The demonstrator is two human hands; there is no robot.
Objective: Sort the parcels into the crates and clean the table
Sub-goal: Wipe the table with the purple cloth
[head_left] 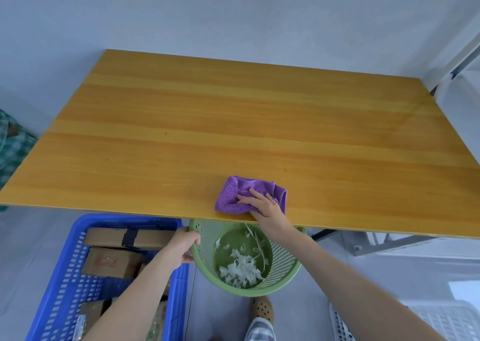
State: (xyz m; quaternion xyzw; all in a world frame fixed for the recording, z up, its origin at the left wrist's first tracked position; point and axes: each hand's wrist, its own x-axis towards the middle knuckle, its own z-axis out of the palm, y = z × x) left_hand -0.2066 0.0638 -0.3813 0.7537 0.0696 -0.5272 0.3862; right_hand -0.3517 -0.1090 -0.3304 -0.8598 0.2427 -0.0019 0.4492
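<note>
Head view, looking down over one wooden table. I count two hands, one cloth, one basket and two crates.

My right hand lies flat on one purple cloth, fingers straight and spread, pressing it onto the tabletop. It holds nothing in a curl. The cloth is crumpled and sits at the table's near edge, a little right of centre.

My left hand grips the left rim of one green basket, fingers curled round the edge. The basket hangs just below the near table edge, directly under the cloth, with its far rim tucked beneath the tabletop. A heap of white scraps lies on its bottom, too many and too small for me to count.

On the floor to the left stands one blue crate. Inside it I count at least three brown cardboard parcels. My left forearm crosses the crate and hides part of it, so I cannot tell the full number.

A corner of one white crate shows at the lower right, well apart from the blue one.
</note>
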